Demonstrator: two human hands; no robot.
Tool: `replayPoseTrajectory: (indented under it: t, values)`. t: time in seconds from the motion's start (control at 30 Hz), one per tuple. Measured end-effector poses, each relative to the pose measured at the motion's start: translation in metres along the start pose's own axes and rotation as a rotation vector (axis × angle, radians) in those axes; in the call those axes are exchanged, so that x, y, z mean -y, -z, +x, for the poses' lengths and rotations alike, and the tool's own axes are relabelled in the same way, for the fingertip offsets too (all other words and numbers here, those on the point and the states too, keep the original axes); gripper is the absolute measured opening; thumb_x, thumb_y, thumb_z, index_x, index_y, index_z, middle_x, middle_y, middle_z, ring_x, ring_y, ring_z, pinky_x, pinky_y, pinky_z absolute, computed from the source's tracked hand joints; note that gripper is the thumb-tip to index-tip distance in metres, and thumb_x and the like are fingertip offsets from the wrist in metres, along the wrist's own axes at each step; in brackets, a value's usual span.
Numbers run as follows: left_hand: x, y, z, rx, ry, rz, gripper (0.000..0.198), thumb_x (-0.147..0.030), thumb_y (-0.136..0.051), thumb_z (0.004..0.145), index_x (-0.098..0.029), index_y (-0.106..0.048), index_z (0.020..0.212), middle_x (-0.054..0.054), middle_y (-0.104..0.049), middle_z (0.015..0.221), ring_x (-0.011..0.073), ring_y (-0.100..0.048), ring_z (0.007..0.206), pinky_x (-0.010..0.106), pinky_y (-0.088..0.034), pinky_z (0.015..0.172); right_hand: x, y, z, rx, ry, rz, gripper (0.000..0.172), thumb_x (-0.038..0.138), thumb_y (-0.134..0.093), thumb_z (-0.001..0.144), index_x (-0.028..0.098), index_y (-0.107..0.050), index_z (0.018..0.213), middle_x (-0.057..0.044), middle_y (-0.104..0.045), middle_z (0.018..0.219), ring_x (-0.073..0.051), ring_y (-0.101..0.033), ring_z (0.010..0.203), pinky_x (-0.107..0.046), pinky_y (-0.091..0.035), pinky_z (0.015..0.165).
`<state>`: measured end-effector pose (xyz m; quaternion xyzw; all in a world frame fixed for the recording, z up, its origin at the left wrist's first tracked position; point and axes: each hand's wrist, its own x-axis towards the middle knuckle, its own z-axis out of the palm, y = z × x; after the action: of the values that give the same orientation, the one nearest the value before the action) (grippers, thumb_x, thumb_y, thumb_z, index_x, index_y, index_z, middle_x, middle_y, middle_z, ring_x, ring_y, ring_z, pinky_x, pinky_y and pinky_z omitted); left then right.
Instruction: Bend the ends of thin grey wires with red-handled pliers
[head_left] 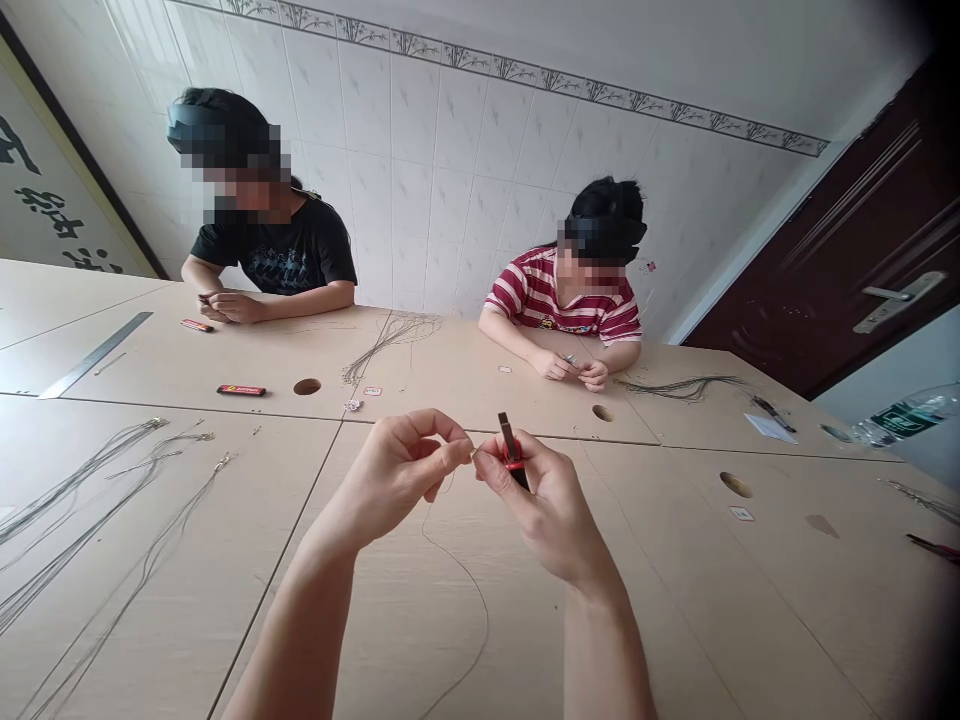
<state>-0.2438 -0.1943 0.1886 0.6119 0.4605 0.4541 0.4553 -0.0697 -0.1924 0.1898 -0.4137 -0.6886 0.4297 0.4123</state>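
My left hand (397, 470) is raised above the table, thumb and forefinger pinched on the end of a thin wire (459, 570) that loops down and trails across the tabletop toward me. My right hand (544, 505) meets it fingertip to fingertip. It is closed round a small red and black tool (511, 452) whose dark tip sticks up, and its fingertips also pinch the wire end. Both hands hover over the light wooden table (675, 600).
Several long wires (90, 500) lie at the left. A metal ruler (94, 355), two red tools (241, 390), round table holes (307, 386) and small tags lie farther off. Two people sit across the table, a wire bundle (390, 335) between them. A plastic bottle (900, 418) is at the right.
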Motion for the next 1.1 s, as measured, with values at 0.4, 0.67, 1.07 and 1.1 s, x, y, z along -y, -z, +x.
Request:
replayPoseTrajectory:
  t: [0.4, 0.67, 1.07, 1.1]
  values:
    - [-0.002, -0.006, 0.001, 0.008, -0.026, 0.009, 0.018, -0.031, -0.059, 0.087, -0.016, -0.062, 0.078, -0.007, -0.042, 0.049, 0.0058, -0.035, 0.045, 0.017, -0.027, 0.042, -0.007, 0.002, -0.002, -0.019, 0.069, 0.022, 0.025, 0.036, -0.055, 0.093, 0.02, -0.051, 0.074, 0.003, -0.044, 0.067, -0.011, -0.037, 0.063, -0.024, -0.033, 0.06]
    - [0.003, -0.007, 0.001, -0.026, -0.053, 0.033, 0.019, -0.035, -0.061, 0.086, -0.018, -0.063, 0.079, -0.007, -0.043, 0.046, 0.0071, -0.035, 0.045, 0.019, -0.029, 0.043, -0.008, 0.001, -0.002, -0.024, 0.085, 0.058, 0.026, 0.035, -0.056, 0.092, 0.019, -0.05, 0.072, 0.004, -0.042, 0.066, -0.01, -0.035, 0.062, -0.024, -0.031, 0.059]
    - [-0.003, -0.002, 0.001, 0.083, -0.022, -0.144, 0.009, -0.019, -0.06, 0.086, -0.014, -0.065, 0.08, 0.002, -0.068, 0.074, 0.0053, -0.056, 0.049, 0.016, -0.039, 0.045, -0.012, 0.005, -0.002, -0.018, 0.087, 0.064, 0.023, 0.033, -0.058, 0.092, 0.019, -0.054, 0.073, 0.003, -0.051, 0.07, -0.01, -0.039, 0.063, -0.024, -0.033, 0.059]
    - [-0.003, -0.003, 0.001, 0.087, -0.016, -0.148, 0.009, -0.019, -0.061, 0.085, -0.014, -0.064, 0.079, 0.001, -0.068, 0.073, 0.0053, -0.056, 0.049, 0.016, -0.039, 0.045, -0.013, 0.005, -0.002, -0.013, 0.092, 0.064, 0.023, 0.033, -0.058, 0.092, 0.019, -0.054, 0.073, 0.003, -0.052, 0.07, -0.01, -0.04, 0.064, -0.024, -0.033, 0.06]
